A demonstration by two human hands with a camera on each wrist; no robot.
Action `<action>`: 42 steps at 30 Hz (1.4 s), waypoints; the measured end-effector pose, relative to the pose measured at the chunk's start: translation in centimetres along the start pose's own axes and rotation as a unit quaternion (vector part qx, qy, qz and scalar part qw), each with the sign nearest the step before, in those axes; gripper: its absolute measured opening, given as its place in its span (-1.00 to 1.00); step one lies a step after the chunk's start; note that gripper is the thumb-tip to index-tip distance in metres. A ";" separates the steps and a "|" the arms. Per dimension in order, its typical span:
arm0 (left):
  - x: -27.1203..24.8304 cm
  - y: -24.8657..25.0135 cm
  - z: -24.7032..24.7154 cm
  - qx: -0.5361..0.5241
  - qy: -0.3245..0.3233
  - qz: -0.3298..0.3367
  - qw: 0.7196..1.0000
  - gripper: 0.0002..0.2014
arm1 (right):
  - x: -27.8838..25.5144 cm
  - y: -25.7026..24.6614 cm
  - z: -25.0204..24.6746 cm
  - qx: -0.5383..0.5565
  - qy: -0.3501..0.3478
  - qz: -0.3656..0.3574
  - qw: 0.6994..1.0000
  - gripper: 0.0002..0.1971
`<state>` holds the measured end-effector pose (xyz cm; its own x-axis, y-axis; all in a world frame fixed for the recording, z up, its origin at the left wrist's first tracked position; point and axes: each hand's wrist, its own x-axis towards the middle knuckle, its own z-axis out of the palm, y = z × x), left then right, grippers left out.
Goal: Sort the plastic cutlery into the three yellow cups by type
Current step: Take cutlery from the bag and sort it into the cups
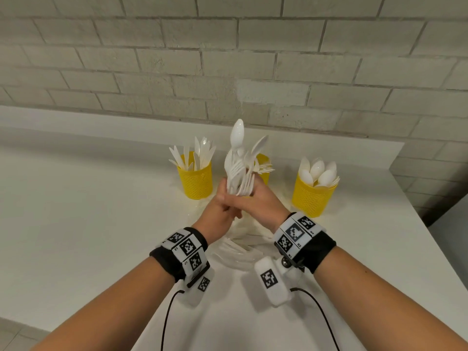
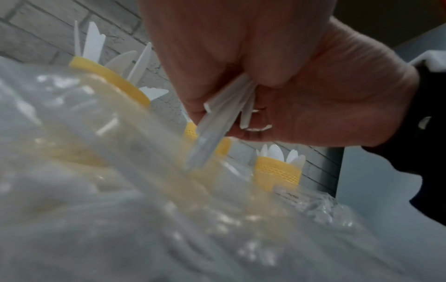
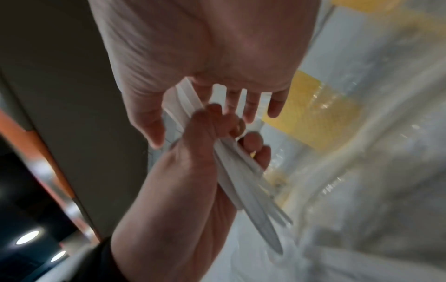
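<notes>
A bundle of white plastic forks and spoons [image 1: 239, 171] stands upright above the table's middle. My left hand [image 1: 222, 203] grips its handles [image 3: 241, 183] in a fist. My right hand [image 1: 260, 196] lies against the bundle from the right; in the right wrist view its fingers [image 3: 251, 106] are straight and its thumb is spread. Three yellow mesh cups stand behind: the left cup [image 1: 195, 181] holds knives, the middle cup [image 1: 264, 160] is half hidden by the bundle and shows fork tines, and the right cup [image 1: 312, 198] holds spoons.
A crumpled clear plastic bag [image 1: 238, 252] with more white cutlery lies on the white table [image 1: 88, 211] under my wrists. A grey brick wall [image 1: 228, 72] rises close behind the cups. The table's right edge [image 1: 430, 229] runs just beyond the spoon cup.
</notes>
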<state>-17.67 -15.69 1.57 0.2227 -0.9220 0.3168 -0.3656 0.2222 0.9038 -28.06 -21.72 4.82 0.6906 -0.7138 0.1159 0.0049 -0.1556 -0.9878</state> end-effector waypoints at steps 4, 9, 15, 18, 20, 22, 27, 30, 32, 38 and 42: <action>0.0 -0.5 -1.8 0.011 0.020 -0.041 0.999 -0.58 | 0.6 -4.1 -0.8 0.004 0.019 -0.101 0.995 -0.01; -0.7 -1.3 -3.2 0.040 0.031 -0.066 0.997 -0.57 | 2.4 -6.8 0.4 -0.053 0.007 -0.167 0.984 -0.29; -1.4 -3.0 -4.4 0.028 0.059 -0.150 0.987 -0.85 | 3.8 -3.2 2.5 -0.090 -0.018 -0.129 0.987 -0.80; -1.6 -3.1 -4.6 -0.002 0.070 -0.165 0.984 -0.70 | 3.0 -1.5 3.1 -0.097 -0.059 -0.100 0.989 -0.66; -1.8 -3.5 -4.8 0.002 0.076 -0.177 0.981 -0.60 | 2.5 -0.8 3.4 -0.114 -0.098 -0.076 0.986 -0.60; -1.8 -4.1 -5.0 0.023 0.076 -0.198 0.977 -0.57 | 2.2 -0.4 3.5 -0.121 -0.124 -0.055 0.983 -0.57; -1.4 -3.1 -5.4 0.065 0.027 -0.182 0.981 -0.77 | 2.2 -1.2 2.9 -0.137 -0.117 -0.060 0.982 -0.62; -1.0 -1.2 -5.7 0.071 0.004 -0.157 0.985 -0.87 | 2.3 -2.2 2.1 -0.176 -0.062 -0.107 0.977 -0.70; -0.4 -0.3 -5.9 0.044 0.014 -0.150 0.988 -0.84 | 2.3 -3.0 1.8 -0.176 -0.002 -0.135 0.975 -0.72; 0.8 1.8 -4.7 -0.009 0.051 -0.136 0.989 -0.74 | 1.2 -4.4 2.2 -0.134 0.167 -0.169 0.962 -0.47; 1.1 2.0 -3.7 0.017 0.065 -0.131 0.989 -0.68 | 0.7 -3.1 2.8 -0.139 0.205 -0.162 0.955 -0.33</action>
<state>-14.85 -15.11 4.83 0.4273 -0.8974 0.1101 -0.3105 -0.0313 0.9500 -25.56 -19.82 7.68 0.3438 -0.7963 0.4977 -0.0609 -0.5478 -0.8344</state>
